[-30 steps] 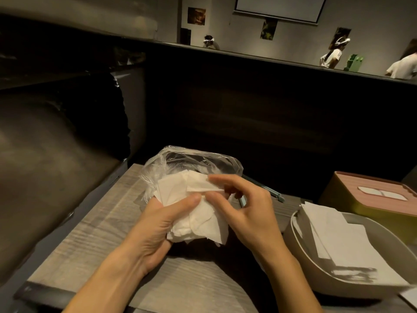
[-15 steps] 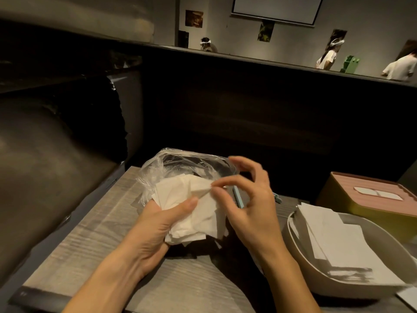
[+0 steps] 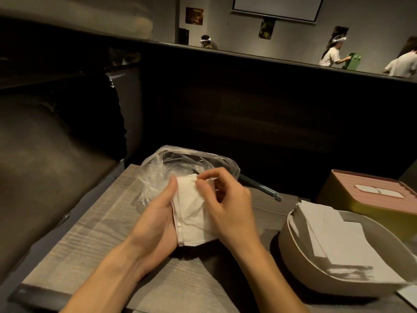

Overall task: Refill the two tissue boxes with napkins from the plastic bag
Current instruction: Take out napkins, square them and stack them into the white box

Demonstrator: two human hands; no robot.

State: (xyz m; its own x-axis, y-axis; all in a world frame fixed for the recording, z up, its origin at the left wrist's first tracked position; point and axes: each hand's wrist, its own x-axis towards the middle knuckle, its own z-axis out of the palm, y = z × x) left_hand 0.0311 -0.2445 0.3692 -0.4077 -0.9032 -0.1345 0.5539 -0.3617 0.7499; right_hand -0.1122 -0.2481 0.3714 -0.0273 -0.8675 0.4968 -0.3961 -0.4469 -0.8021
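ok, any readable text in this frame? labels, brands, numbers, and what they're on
None legible.
Wall posters: too blurred and dark to read.
Lidded box: no print visible.
Open box and its napkins: blank.
Bag: clear plastic, no print visible.
Napkin wad held by left hand and right hand: blank.
Paper at the right edge: nothing readable.

Grey wood-grain table: clear plastic bag, beige open box, pink-lidded tissue box, pen.

Dim warm light, deep shadows, wide-angle edge warp, bkgd soft.
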